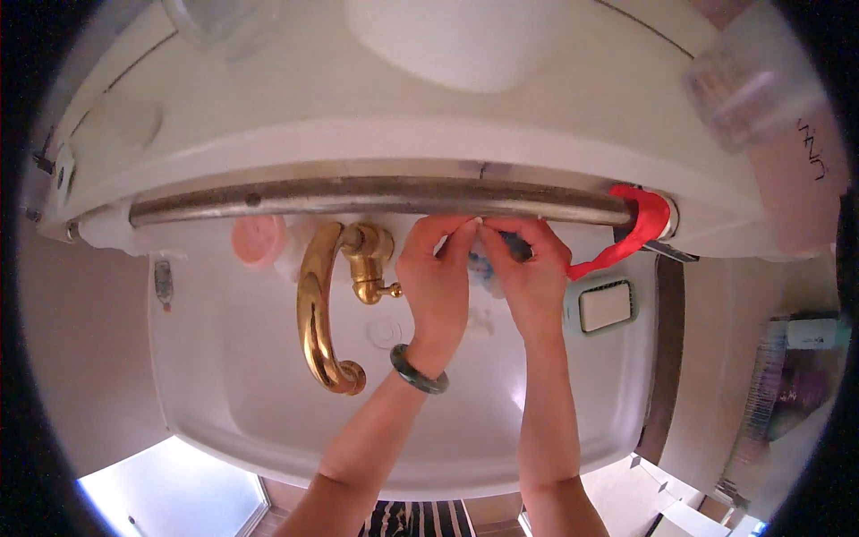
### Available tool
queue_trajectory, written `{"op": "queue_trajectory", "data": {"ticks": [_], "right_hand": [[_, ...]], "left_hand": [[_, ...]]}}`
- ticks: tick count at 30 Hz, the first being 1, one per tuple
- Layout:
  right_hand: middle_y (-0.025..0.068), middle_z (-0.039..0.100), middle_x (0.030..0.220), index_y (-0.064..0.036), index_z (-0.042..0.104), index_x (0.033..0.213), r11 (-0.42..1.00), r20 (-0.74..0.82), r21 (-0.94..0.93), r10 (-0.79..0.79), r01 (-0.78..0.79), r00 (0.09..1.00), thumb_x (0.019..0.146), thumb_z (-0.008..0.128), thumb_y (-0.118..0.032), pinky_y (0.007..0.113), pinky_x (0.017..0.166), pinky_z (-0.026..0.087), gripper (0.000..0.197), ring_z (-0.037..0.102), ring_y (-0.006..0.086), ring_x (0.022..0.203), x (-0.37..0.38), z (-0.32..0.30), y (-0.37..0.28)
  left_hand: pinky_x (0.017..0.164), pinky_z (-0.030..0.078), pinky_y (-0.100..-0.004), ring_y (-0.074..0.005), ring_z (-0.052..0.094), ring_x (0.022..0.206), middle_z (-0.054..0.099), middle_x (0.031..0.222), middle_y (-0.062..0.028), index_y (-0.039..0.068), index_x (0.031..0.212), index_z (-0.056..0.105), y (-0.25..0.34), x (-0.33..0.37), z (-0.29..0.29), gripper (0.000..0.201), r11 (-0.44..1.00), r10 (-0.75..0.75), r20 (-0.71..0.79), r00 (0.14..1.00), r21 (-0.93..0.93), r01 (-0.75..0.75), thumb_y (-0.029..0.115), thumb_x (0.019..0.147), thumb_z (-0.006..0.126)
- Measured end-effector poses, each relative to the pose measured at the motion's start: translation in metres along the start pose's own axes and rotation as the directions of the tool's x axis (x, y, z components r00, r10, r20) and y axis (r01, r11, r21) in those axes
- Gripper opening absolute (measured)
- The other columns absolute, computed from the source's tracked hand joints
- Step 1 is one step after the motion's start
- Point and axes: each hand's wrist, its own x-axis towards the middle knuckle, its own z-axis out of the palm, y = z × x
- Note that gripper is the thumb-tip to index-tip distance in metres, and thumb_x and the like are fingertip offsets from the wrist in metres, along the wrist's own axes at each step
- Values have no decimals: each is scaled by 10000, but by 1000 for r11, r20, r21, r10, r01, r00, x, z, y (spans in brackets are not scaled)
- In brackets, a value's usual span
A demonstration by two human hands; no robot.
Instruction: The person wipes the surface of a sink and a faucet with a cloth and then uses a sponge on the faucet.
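Note:
My left hand (437, 277), with a dark green bangle (419, 369) round its wrist, reaches over the sink to the metal bar (358, 195). Beside it, my right hand (535, 285) is raised to the same bar. Thumbs and fingers of both are closed in a pinch, their tips almost meeting just under the bar. A tiny pale bit shows between them, too small to name. Partly hidden behind my right hand is a blue and whitish thing (483, 268) whose kind I cannot make out.
A brass faucet (315, 309) curves over the white sink (268, 407) left of my hands. Left of it stands a pink cup-like container (258, 240). Right of my hands are a soap bar (606, 307) in a green dish and a red ribbon (646, 228) tied round the bar's end.

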Motion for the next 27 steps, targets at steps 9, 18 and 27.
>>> {"op": "queue_trajectory", "data": {"ticks": [9, 18, 27], "right_hand": [[60, 643, 750, 23, 651, 918, 988, -29, -121, -103, 98, 994, 862, 690, -137, 304, 621, 450, 175, 536, 116, 663, 16, -1, 10], [182, 669, 993, -39, 645, 1050, 987, 27, -115, -111, 113, 993, 832, 646, -151, 479, 840, 454, 245, 610, 372, 937, 40, 8, 16], [140, 685, 982, 4, 652, 1009, 983, 66, -177, -33, 44, 997, 869, 629, -210, 389, 829, 472, 257, 634, 282, 921, 54, 16, 20]], "left_hand": [[637, 543, -326, -233, 654, 733, 662, 803, -113, 6, 876, 678, 12, 5, 8, 73, 944, 247, -9, 969, 226, -239, 48, 830, 714], [613, 487, -470, -392, 622, 746, 656, 830, -177, 20, 882, 674, -8, 27, 20, 124, 803, 438, 0, 899, 451, -391, 69, 769, 685], [644, 492, -481, -398, 606, 768, 645, 817, -184, 31, 883, 668, -6, 39, 21, 103, 733, 384, 90, 919, 575, -363, 97, 804, 668]]}}
